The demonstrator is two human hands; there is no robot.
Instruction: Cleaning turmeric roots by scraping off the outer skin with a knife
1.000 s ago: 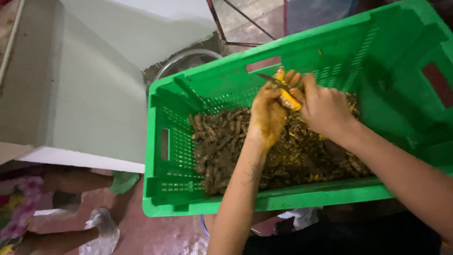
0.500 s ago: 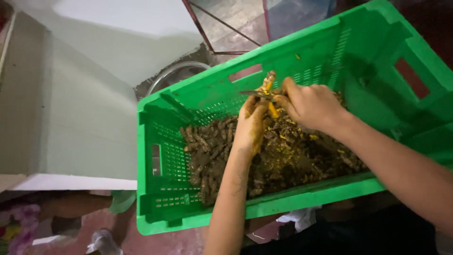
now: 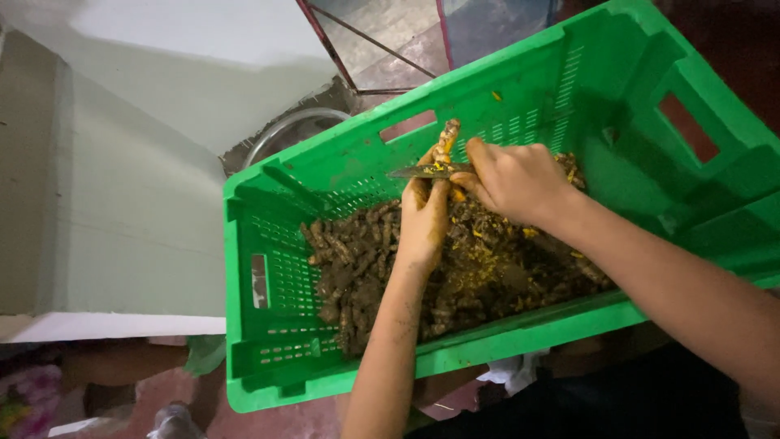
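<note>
Large green slatted plastic crate (image 3: 617, 106): holds a heap of brown, soil-crusted turmeric roots (image 3: 366, 260) and orange peelings.

Right hand (image 3: 516, 180): closed round a small dull-bladed knife (image 3: 426, 171), scraping; judged mid-peel, needing short, shallow strokes next.

Left hand (image 3: 424, 219): pinching one knobbly orange-brown turmeric finger (image 3: 445, 138) upright above the heap, partly skinned.

Left hand (image 3: 424, 219) fingers curled, closed, arm stretched forward. Right hand (image 3: 513, 180) fisted just beside it, touching, forearm angled in.
</note>
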